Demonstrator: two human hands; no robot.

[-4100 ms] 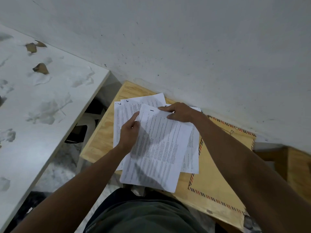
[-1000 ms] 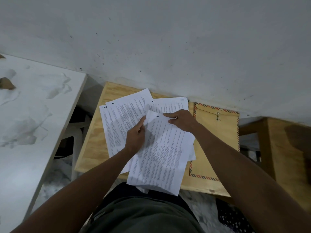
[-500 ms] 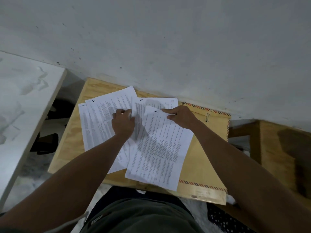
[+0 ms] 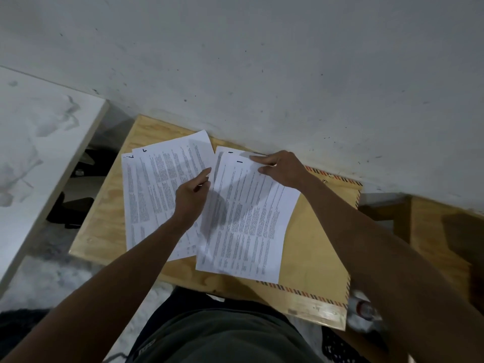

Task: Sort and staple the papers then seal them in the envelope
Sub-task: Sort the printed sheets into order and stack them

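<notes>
Printed sheets [image 4: 162,195] on plywood table [image 4: 104,218] — right hand [image 4: 281,167] pinching top page [image 4: 246,221] over envelope [image 4: 317,247]
</notes>
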